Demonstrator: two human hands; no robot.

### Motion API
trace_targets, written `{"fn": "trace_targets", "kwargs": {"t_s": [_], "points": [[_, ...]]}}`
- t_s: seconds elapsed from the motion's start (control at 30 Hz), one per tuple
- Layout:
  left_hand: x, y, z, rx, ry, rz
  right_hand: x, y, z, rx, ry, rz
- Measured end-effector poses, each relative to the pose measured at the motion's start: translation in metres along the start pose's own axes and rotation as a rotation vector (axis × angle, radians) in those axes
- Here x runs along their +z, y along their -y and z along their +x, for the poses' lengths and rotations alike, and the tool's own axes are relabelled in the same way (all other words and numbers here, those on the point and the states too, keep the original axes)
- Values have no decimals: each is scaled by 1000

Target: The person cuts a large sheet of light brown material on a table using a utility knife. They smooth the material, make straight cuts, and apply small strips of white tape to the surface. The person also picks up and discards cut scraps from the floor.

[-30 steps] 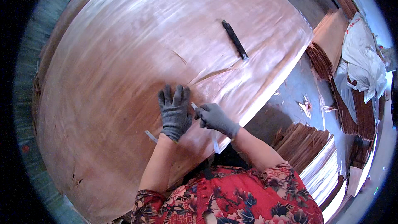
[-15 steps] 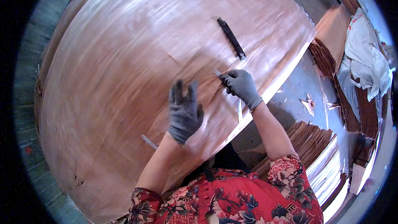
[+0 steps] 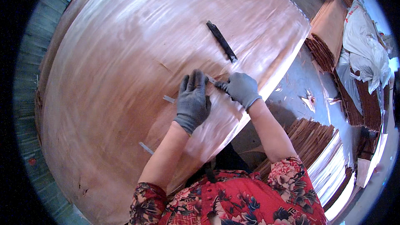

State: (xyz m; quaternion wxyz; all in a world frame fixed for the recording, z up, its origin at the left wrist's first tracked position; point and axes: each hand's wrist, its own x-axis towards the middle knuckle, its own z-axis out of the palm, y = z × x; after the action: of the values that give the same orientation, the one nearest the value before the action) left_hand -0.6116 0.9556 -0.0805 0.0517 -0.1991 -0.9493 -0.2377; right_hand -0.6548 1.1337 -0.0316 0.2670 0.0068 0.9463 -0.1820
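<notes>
A large sheet of reddish-brown wood veneer (image 3: 116, 79) spreads out in front of me. My left hand (image 3: 192, 100), in a grey glove, lies flat on it with fingers stretched out, the fingertips at the far end of a short whitish tape strip (image 3: 211, 80). The other end of that strip is pinched in my right hand (image 3: 241, 89), also gloved, low over the sheet. Two similar pieces, a light tape piece (image 3: 168, 99) and a lower tape piece (image 3: 146, 148), lie left of my left hand and forearm. Beyond my hands rests a narrow black bar (image 3: 222, 41) with a jagged edge.
The sheet's bright edge (image 3: 287, 68) runs diagonally on the right. Past it are a stack of veneer (image 3: 302, 146), a folded veneer bundle (image 3: 329, 29), white plastic bags (image 3: 362, 41) and scraps (image 3: 309, 101) on the floor.
My left hand has moved right and away from me, coming down flat by the strip's end. A tape piece beside it now shows. My right hand still grips the strip, turned slightly.
</notes>
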Motion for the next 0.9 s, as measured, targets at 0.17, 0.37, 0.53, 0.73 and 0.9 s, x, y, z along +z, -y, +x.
{"fn": "trace_targets", "kwargs": {"t_s": [0.17,0.37,0.53,0.73,0.9], "points": [[21,-4,55,97,-208,58,24,-12,4,-18,-177,-125],[59,-14,87,88,-232,118,31,-34,-10,-173,-145,175],[64,-16,88,102,-279,181,84,-32,-41,-176,-167,466],[47,-14,78,-1,-243,-112,89,-10,-116,-285,124,868],[-9,-21,-54,-16,-136,-74,81,-19,-134,-175,89,783]]}}
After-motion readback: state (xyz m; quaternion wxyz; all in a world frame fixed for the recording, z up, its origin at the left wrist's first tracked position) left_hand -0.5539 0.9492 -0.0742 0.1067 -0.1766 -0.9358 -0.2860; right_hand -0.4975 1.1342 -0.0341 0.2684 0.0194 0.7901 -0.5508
